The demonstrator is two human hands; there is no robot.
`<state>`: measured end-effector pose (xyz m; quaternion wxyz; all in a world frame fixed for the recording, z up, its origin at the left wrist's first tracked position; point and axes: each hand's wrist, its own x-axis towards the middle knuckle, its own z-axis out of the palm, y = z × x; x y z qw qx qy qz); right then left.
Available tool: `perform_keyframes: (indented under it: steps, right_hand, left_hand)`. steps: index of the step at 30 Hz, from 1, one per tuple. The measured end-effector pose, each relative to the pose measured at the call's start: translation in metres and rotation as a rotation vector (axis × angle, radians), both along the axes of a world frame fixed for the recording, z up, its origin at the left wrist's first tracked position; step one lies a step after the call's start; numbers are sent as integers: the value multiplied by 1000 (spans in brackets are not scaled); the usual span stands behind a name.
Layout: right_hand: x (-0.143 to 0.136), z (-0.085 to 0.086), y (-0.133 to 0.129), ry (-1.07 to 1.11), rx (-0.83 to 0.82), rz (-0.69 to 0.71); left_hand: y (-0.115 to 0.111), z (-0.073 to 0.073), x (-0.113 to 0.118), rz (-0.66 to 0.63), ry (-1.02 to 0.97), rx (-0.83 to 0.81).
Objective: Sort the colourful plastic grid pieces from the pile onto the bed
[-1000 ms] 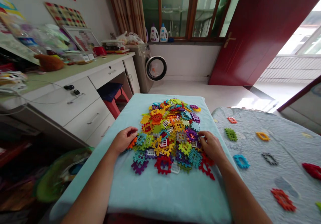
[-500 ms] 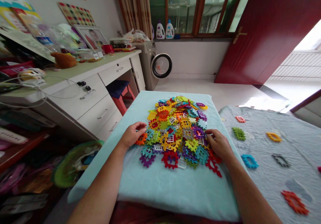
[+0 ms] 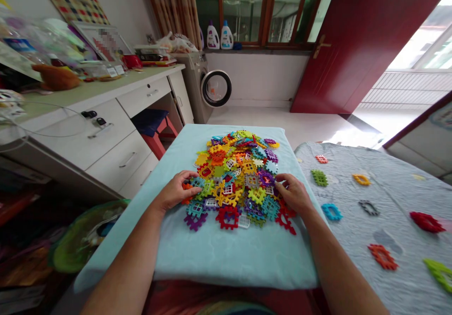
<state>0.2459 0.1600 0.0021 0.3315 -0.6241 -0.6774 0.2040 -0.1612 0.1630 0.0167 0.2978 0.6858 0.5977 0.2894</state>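
A heap of colourful plastic interlocking pieces [image 3: 240, 183] lies on the light blue cloth of the table [image 3: 233, 258]. At the heap's left edge is my left hand [image 3: 176, 190], fingers apart, touching an orange piece and near a teal one [image 3: 197, 182]. My right hand [image 3: 293, 191] rests at the right edge, its fingers curved and apart beside a purple piece [image 3: 266, 178] and over red pieces [image 3: 284, 218]. Neither hand is closed on a piece. A red square piece [image 3: 228, 217] and a white window piece [image 3: 244, 220] lie at the near edge.
On the right, a grey-blue cloth surface [image 3: 346, 239] bears several separate pieces, among them a blue one [image 3: 332, 211] and a green one [image 3: 319, 177]. A drawer desk [image 3: 109, 141], a stool [image 3: 151, 122] and a green basket [image 3: 76, 244] stand on the left.
The view has turned to the right, showing more of the right-hand cloth, with a red and a green piece there. Both hands stay at the heap's sides, with slight finger movement.
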Motion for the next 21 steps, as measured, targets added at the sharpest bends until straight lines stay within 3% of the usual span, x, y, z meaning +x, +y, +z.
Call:
perform_keyframes:
  steps: [4, 7, 14, 21]
  right_hand:
    - [-4, 2, -3, -6, 186, -9]
    - [-12, 7, -10, -42, 292, 85]
    - [-39, 12, -28, -186, 217, 344]
    - [-59, 13, -27, -211, 261, 370]
  left_hand:
    - [-2, -1, 1, 65, -5, 54]
    - [-1, -3, 1, 125, 3, 101]
    - [1, -5, 4, 204, -15, 185]
    - [2, -3, 4, 184, 7, 197]
